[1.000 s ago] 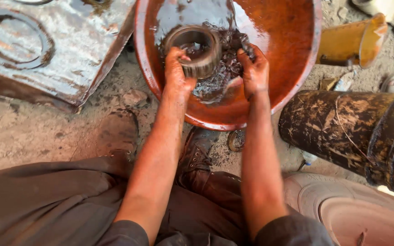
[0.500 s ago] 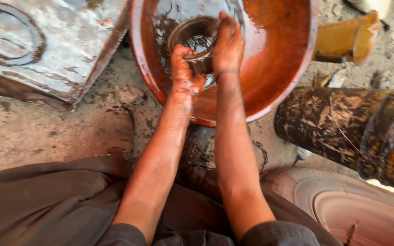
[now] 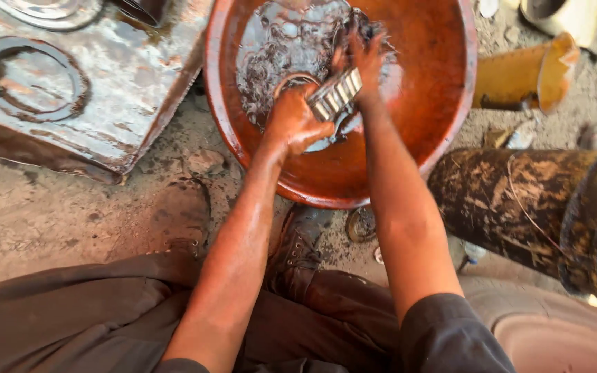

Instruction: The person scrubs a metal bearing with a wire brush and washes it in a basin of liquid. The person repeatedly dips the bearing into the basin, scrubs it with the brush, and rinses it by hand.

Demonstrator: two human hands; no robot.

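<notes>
One metal sheet [image 3: 70, 83] at the top-left, lying on the dirt ground [image 3: 43, 214], with a ring [image 3: 32, 79] pressed into its face. One rusty drum [image 3: 540, 207] on its side at the right edge. One round orange basin [image 3: 437, 83] at top centre, holding foamy dark liquid [image 3: 285, 48] pooled toward its far-left side. One yellow tube [image 3: 526, 72] past the basin's right rim. Two boots: one [image 3: 181, 214] left of the forearms, one [image 3: 298, 242] just below the basin's near rim. One roller bearing [image 3: 333, 97] inside the basin, near its middle, tilted, rollers showing. Left hand [image 3: 291, 121] is closed round the bearing's lower-left rim. Right hand [image 3: 364, 59] is on its upper side, blurred and wet; fingers curled, can't tell how firmly it grips.
</notes>
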